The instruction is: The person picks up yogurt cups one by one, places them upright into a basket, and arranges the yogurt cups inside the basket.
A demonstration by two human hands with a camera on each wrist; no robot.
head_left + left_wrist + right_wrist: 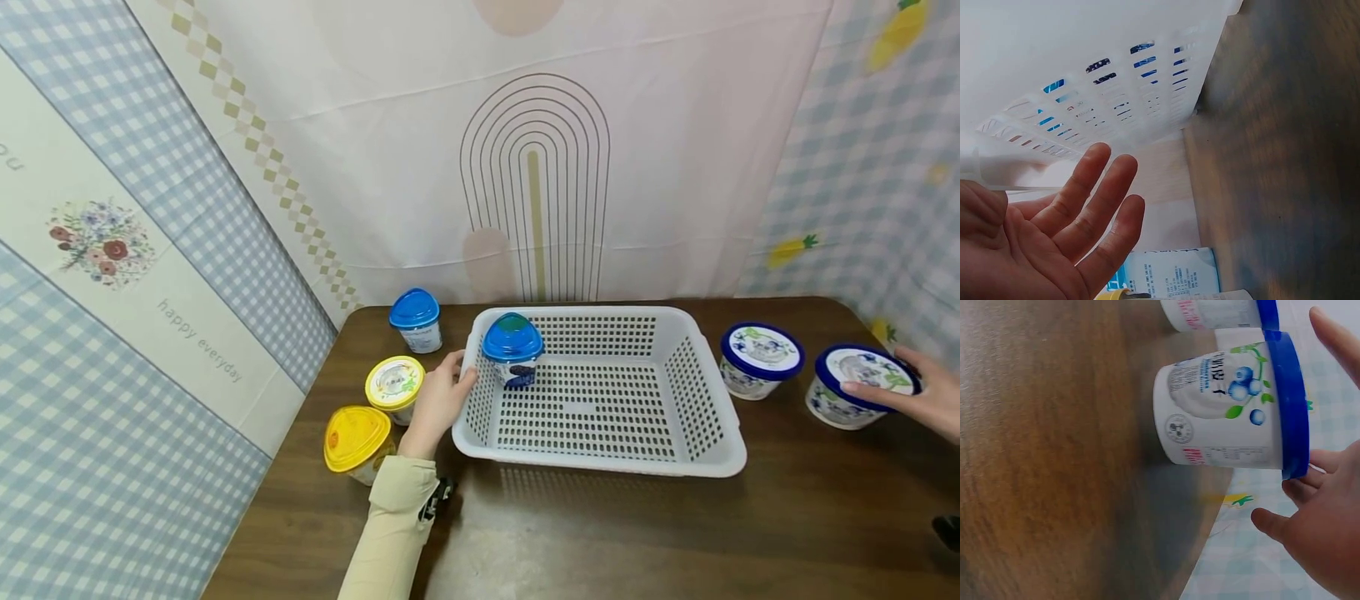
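My left hand [437, 398] is at the left rim of a white perforated plastic basket [585, 463]. Its thumb lies at the rim, and in the left wrist view the loose fingers [1124, 178] spread outside the wall. Inside the basket, at its left end, stands a yogurt tub with a blue rounded-triangular lid [513, 337]. At the far right, my right hand [930, 396] reaches over a round blueberry yogurt tub [847, 412] with a blue-rimmed lid. Its thumb and fingers are spread about the lid; the tub stands upright on the table.
A second round blue-rimmed tub [761, 358] stands between the basket and the right hand's tub. Left of the basket are a blue-lidded tub [417, 321], a round yellow-rimmed tub [395, 385] and a yellow triangular-lidded tub [358, 442]. Patterned cloth [390, 150] hangs behind the brown table [600, 542].
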